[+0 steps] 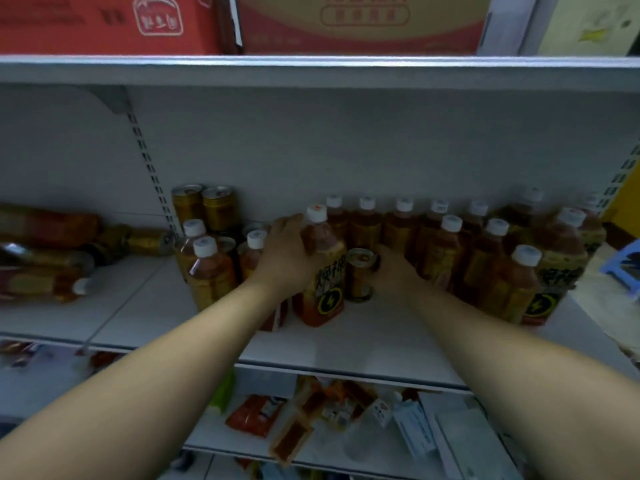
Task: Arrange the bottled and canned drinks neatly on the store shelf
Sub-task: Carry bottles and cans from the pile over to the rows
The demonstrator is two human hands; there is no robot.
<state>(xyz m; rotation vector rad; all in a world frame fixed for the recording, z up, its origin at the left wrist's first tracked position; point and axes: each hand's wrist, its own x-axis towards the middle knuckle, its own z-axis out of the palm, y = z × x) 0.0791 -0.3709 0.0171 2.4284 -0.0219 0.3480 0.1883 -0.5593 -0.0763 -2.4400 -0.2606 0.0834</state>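
The front bottle (323,271) is amber-red with a white cap, its yellow label bearing black characters and a black disc (yellow lightning bolt inside). The can (360,275) is gold, the shelf (346,348) pale grey, the cartons (360,26) red.

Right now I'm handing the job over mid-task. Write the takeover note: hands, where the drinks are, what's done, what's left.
Left hand grips the lightning-label bottle, which stands on the shelf.
Right hand holds a gold can beside it.
Done: upright bottles stand in rows on the right.
Left: toppled bottles and a lying can in the left bay, and a loose cluster near the back cans.
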